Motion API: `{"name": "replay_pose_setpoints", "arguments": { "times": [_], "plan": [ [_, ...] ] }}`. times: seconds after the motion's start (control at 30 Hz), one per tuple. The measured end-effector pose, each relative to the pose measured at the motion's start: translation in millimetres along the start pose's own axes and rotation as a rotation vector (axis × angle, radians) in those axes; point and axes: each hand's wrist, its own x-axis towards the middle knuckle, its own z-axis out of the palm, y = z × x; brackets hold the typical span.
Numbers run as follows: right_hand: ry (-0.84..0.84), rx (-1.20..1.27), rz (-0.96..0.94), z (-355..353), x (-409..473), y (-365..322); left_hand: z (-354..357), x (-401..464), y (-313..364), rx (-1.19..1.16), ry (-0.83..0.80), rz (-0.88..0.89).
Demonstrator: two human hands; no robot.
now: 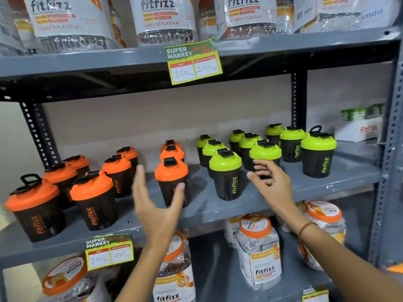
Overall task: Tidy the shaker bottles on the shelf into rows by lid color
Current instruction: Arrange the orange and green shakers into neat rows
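Black shaker bottles stand on the grey middle shelf (239, 205). Those with orange lids fill the left half, the front one of their right-hand row (172, 179) just beyond my left hand (157, 205). Green-lidded bottles stand in rows on the right, with a front one (225, 175) between my hands and another (265, 154) right behind my right hand (270, 182). My left hand is open, palm turned right, fingers close to the orange-lidded bottle but not around it. My right hand is open too, fingers spread toward the green-lidded bottle, holding nothing.
Large clear jars (165, 18) line the shelf above. More jars with orange lids (258, 249) sit on the shelf below. Price tags (194, 62) hang from the shelf edges. A white box (359, 129) stands at the far right; a metal upright (388, 171) bounds the rack.
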Motion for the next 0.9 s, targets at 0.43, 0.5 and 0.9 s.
{"name": "replay_pose_setpoints", "arguments": {
  "times": [0.43, 0.5, 0.9],
  "plan": [
    [0.359, -0.292, 0.235, -131.7, 48.1, 61.9, 168.6, -70.0, 90.6, 0.038, -0.907, -0.379],
    [0.24, -0.328, 0.3, -151.5, 62.1, 84.1, 190.1, -64.4, 86.1, 0.076, -0.849, -0.461],
    [-0.325, -0.053, 0.388, -198.7, 119.7, 142.2, 233.8, -55.4, 73.2, 0.057, -0.67, -0.703]
  ]
}}
